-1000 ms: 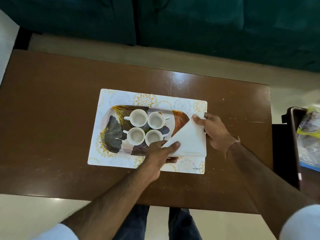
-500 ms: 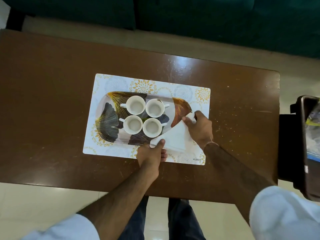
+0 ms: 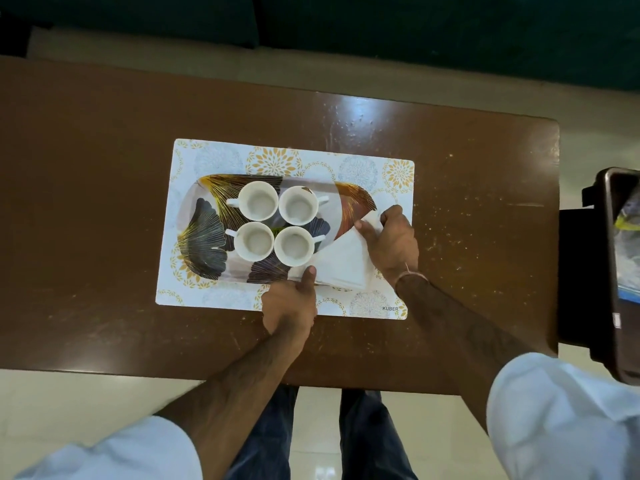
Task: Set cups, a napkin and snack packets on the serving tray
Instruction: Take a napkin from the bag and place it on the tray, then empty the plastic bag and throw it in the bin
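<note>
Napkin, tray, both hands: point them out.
napkin (image 3: 341,263), head view, middle of the white fold.
tray (image 3: 202,230), head view, bare patterned left end.
left hand (image 3: 290,308), head view, back.
right hand (image 3: 393,245), head view, back.

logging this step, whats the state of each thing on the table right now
cups: four, upright, empty, grouped on the tray
tray: flat on the placemat
napkin: folded, lying over the tray's right end, pinched at two corners
left hand: grip on napkin's near corner
right hand: grip on napkin's far corner
placemat: flat on the table
</note>
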